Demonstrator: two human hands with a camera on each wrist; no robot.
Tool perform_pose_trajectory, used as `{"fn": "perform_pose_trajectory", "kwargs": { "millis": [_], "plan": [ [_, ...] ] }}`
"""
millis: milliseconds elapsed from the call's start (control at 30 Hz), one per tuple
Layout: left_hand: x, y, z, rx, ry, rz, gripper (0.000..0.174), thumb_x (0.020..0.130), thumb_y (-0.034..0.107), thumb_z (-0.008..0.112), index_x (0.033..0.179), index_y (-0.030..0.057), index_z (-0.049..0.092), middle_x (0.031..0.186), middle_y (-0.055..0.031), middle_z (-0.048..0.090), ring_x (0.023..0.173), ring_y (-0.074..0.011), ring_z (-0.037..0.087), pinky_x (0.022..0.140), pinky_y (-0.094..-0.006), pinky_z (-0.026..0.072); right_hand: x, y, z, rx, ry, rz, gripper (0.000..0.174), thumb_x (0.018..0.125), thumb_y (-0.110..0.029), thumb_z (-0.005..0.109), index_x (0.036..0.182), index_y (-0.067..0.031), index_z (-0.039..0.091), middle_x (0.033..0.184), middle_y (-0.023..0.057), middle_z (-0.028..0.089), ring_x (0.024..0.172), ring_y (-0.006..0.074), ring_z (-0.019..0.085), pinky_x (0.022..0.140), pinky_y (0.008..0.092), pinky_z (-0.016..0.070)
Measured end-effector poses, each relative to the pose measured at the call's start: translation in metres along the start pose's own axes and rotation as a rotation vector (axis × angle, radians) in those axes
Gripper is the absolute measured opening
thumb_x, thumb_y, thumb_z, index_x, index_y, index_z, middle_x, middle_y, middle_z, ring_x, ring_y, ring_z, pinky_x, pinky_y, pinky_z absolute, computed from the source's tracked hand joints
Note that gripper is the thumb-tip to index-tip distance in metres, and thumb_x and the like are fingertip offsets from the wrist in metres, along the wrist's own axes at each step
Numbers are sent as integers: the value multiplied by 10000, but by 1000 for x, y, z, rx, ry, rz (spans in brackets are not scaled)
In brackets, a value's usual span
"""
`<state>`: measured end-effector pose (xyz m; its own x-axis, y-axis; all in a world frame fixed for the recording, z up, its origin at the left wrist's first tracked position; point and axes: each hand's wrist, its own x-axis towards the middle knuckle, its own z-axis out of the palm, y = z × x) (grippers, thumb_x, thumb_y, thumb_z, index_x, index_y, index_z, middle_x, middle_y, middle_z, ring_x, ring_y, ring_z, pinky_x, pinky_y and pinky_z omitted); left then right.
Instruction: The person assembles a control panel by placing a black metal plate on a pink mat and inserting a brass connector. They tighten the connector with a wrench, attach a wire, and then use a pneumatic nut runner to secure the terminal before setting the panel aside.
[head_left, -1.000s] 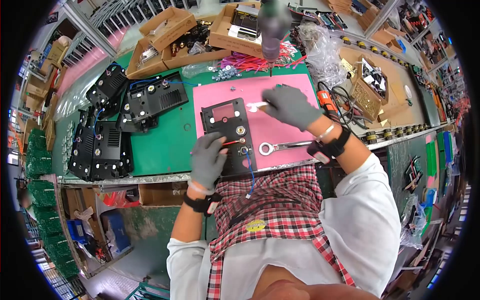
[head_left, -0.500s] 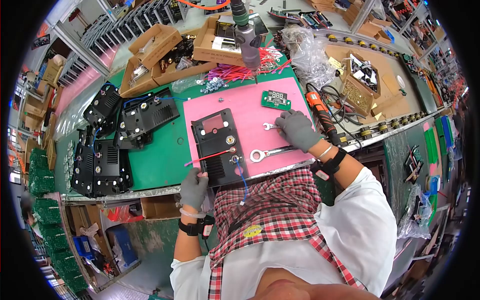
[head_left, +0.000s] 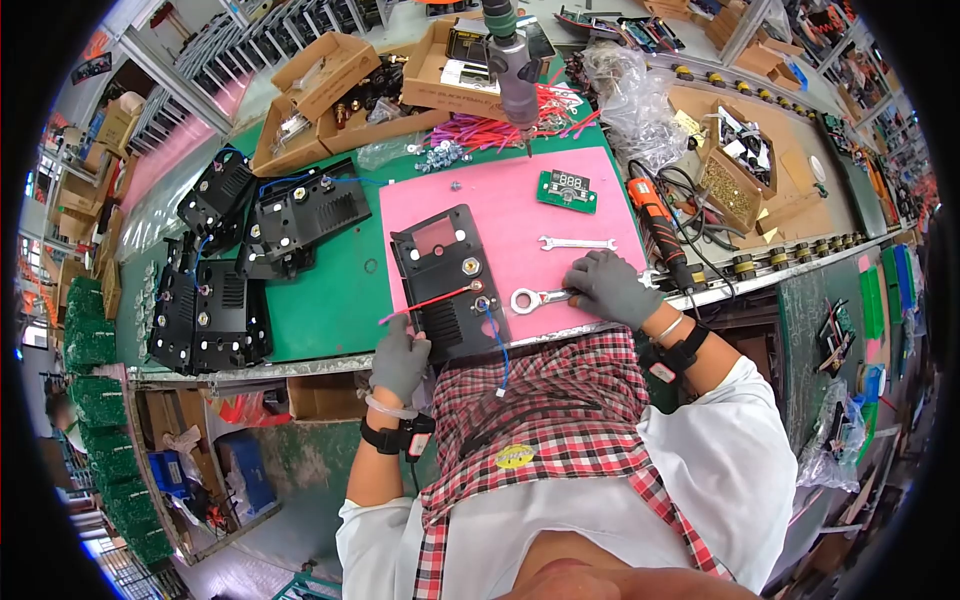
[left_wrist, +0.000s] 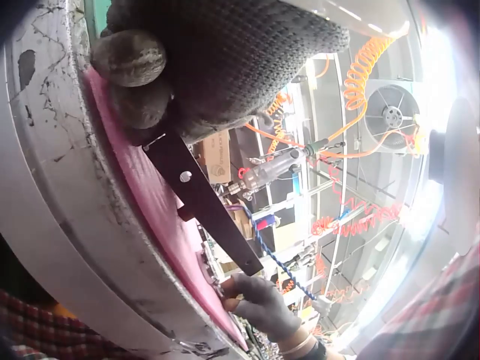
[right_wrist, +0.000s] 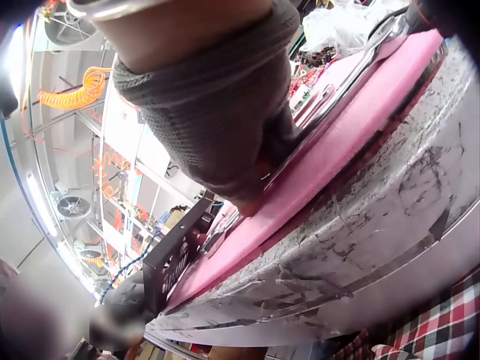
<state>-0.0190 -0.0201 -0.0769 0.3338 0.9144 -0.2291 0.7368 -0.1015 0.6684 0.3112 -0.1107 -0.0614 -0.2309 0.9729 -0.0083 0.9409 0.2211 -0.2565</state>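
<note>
A black metal plate (head_left: 440, 285) lies on the pink mat (head_left: 520, 190), a red cable and a blue wire attached near its nuts. At its lower left corner my gloved left hand (head_left: 401, 362) holds the edge with curled fingers; the left wrist view shows this hand (left_wrist: 217, 60) against the plate's end (left_wrist: 202, 199). My right hand (head_left: 612, 288) has its fingers round the handle of the large ring wrench (head_left: 530, 299), low over the mat. The small open-ended wrench (head_left: 578, 243) lies just above that hand, apart from it.
A green circuit board (head_left: 567, 191) lies at the mat's upper right, under a hanging screwdriver (head_left: 515, 80). Black plates (head_left: 300, 215) are piled left. Behind are open boxes (head_left: 325, 75), red cables and loose screws (head_left: 440, 156). An orange tool (head_left: 655, 222) lies right.
The small wrench has left my right hand and lies on the mat. That hand has moved down to the large wrench. My left hand has drawn back from the cable to the plate's corner.
</note>
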Motion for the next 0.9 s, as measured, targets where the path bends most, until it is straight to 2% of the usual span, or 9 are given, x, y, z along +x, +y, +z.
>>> {"fn": "perform_pose_trajectory", "kwargs": {
  "millis": [167, 267, 367, 500, 600, 633, 800, 867, 900],
  "plan": [
    [-2, 6, -1, -214, 30, 67, 335, 767, 127, 540, 1066, -2, 461, 628, -174, 566, 616, -358, 570, 559, -413, 427, 6, -1, -1, -117, -30, -8, 215, 743, -285, 627, 863, -115, 574, 859, 64, 569, 824, 264, 549, 710, 395, 456],
    [6, -4, 17, -242, 173, 272, 295, 774, 112, 534, 1032, -18, 474, 625, -171, 567, 573, -323, 570, 536, -386, 428, 11, 2, -1, -133, -17, 62, 220, 740, -289, 626, 863, -115, 569, 838, 68, 572, 787, 266, 551, 672, 397, 459],
    [9, -3, 23, -249, 196, 239, 294, 778, 130, 545, 1022, -23, 490, 627, -167, 567, 559, -302, 570, 531, -378, 429, 18, 8, -11, -142, -46, 38, 235, 737, -296, 629, 876, -116, 568, 819, 73, 571, 768, 281, 551, 675, 402, 454],
    [5, 17, 5, -261, -6, -40, 310, 796, 195, 562, 1030, -1, 513, 655, -182, 567, 604, -323, 573, 554, -381, 433, 58, -1, -49, -137, 89, -38, 192, 753, -220, 598, 917, -120, 589, 796, 68, 573, 774, 274, 557, 657, 395, 455],
    [9, -11, -3, -112, -54, 72, 310, 809, 254, 570, 1024, 34, 531, 704, -180, 583, 636, -314, 579, 577, -380, 438, 111, 1, -54, -105, 206, -179, 175, 755, -161, 575, 927, -132, 598, 806, 66, 581, 773, 271, 559, 650, 395, 465],
    [4, -3, -22, -125, -65, 29, 296, 822, 300, 565, 1002, 65, 557, 756, -174, 598, 684, -317, 588, 608, -379, 446, 127, -9, -58, -116, 165, -109, 211, 752, -128, 564, 956, -147, 614, 824, 59, 589, 793, 269, 569, 654, 399, 472],
    [15, -14, -99, -62, 137, 112, 242, 846, 275, 548, 951, 60, 585, 734, -138, 603, 642, -284, 587, 596, -349, 456, 210, 1, -25, -95, -112, -26, 253, 784, -153, 560, 1017, -209, 641, 954, 80, 616, 880, 284, 604, 703, 394, 492],
    [25, 6, -136, -120, 84, -87, 237, 845, 263, 548, 945, 52, 587, 701, -132, 600, 607, -277, 582, 571, -344, 455, 226, -4, -22, -90, -205, -35, 234, 789, -162, 558, 1003, -203, 644, 972, 86, 614, 880, 287, 606, 714, 396, 492],
    [33, 12, -150, -95, 105, -67, 229, 839, 250, 552, 938, 45, 586, 692, -140, 599, 598, -280, 584, 561, -349, 456, 229, 3, -12, -43, -157, -62, 209, 800, -177, 549, 983, -195, 649, 949, 95, 607, 875, 296, 600, 716, 406, 487]
  ]
}}
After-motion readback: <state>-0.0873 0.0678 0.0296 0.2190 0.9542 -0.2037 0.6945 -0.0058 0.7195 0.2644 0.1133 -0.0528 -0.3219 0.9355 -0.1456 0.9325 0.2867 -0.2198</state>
